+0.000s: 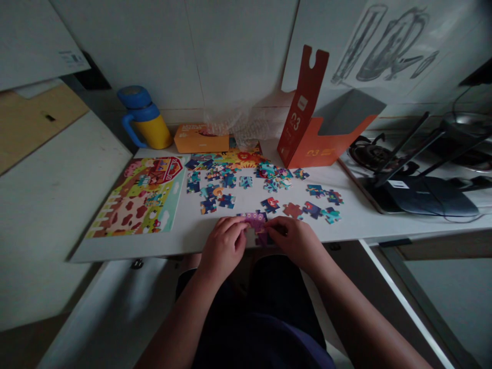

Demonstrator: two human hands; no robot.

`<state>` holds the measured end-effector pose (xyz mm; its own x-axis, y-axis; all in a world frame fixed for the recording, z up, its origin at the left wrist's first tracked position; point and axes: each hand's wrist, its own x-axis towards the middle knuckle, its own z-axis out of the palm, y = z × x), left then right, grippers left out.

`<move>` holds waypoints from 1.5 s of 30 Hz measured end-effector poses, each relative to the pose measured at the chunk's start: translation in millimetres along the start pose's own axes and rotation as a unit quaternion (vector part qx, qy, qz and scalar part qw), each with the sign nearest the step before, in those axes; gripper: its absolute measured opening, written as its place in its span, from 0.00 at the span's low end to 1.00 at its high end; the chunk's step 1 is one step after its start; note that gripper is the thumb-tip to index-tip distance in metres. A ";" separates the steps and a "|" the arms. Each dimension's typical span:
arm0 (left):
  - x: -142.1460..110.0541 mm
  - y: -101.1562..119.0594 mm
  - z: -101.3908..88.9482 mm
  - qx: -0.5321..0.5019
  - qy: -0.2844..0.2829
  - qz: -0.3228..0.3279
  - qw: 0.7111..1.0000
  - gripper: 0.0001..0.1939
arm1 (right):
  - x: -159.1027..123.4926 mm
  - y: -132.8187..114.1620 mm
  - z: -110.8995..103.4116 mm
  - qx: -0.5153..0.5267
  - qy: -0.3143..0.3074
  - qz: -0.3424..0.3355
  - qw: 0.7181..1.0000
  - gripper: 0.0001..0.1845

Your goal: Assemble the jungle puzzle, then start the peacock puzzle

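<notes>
So, a little purple jigsaw section [257, 219] is held at the front edge of a white desk [115, 248], right between the two hands. Its left edge is pinched by the left hand [226, 241], fingers curled and narrow; its right edge is pinched by the right hand [294, 237], thumb and finger drawn close. Parts of it are covered by fingertips, so the exact grip can't really be made out.

Plenty of clutter is packed around that purple section, though. Beyond it and to its left, dark blue pieces [209, 205] are scattered, some overlapping. More loose pieces [312, 209] are strewn to its right. Well off to its left, a farm picture [138, 197] is laid flat. Straight back from it, space is taken up by a lion picture [248, 158], with bubble wrap [251, 128] heaped there too. Back-left of it, a yellow-orange box [202, 139] and a blue-and-yellow jug [156, 125] are parked. Back-right, an orange carton [326, 151] is stood open, and far to its right a black router [430, 195] is set down.
</notes>
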<state>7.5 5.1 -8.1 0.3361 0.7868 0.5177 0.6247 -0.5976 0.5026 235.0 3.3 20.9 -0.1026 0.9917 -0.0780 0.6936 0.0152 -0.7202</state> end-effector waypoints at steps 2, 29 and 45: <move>-0.3 -0.6 0.6 0.006 0.000 0.001 1.000 0.15 | 1.2 0.0 0.9 -0.019 0.011 -0.015 1.000 0.09; 0.1 9.0 -8.3 0.063 -0.138 0.045 0.987 0.23 | -10.4 -7.4 16.0 -0.110 0.094 -0.078 0.986 0.09; -0.8 10.1 -6.3 0.068 -0.136 0.045 0.987 0.20 | -32.9 -6.8 4.9 -0.241 0.029 -0.228 0.943 0.16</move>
<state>9.1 -2.6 1.0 0.5599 0.7551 0.3409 0.6664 -0.6550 0.3563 230.1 -30.1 25.0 -0.4391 0.8732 0.2113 0.8316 0.4840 -0.2723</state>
